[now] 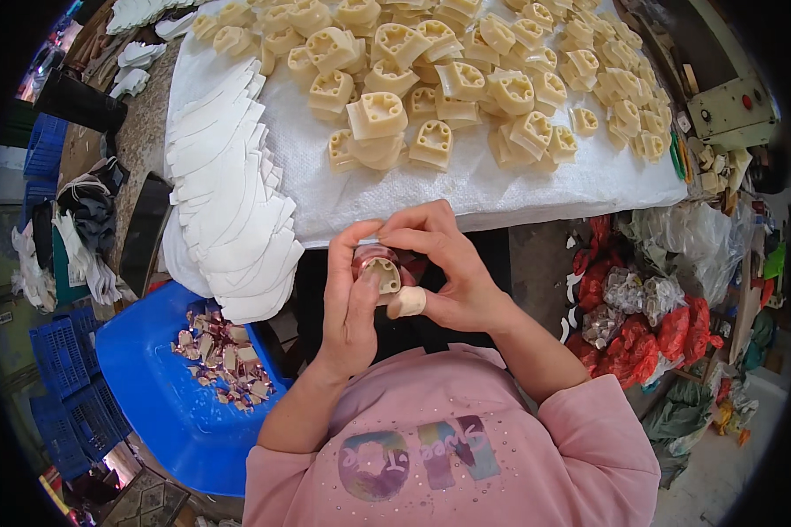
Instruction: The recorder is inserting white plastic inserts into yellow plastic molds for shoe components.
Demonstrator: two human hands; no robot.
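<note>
Both hands are together in front of my chest, just off the table's near edge. Between them is a cream plastic shoe heel [383,273] with its holed top face up and shiny reddish-pink covering around its side. My left hand [350,307] grips it from the left, the thumb pressed against its near side. My right hand [457,277] holds it from the right, fingers bent over the far side; its thumb wears a pale wrap [408,302]. Fingertips of both hands meet at the far rim. The underside of the heel is hidden.
Many bare cream heels [382,114] are heaped on the white-covered table [325,206]. Overlapping white cut pieces [228,184] fan down its left side. A blue basin [158,395] at left holds shiny pinkish heels [224,356]. Red plastic bags [628,347] lie at right.
</note>
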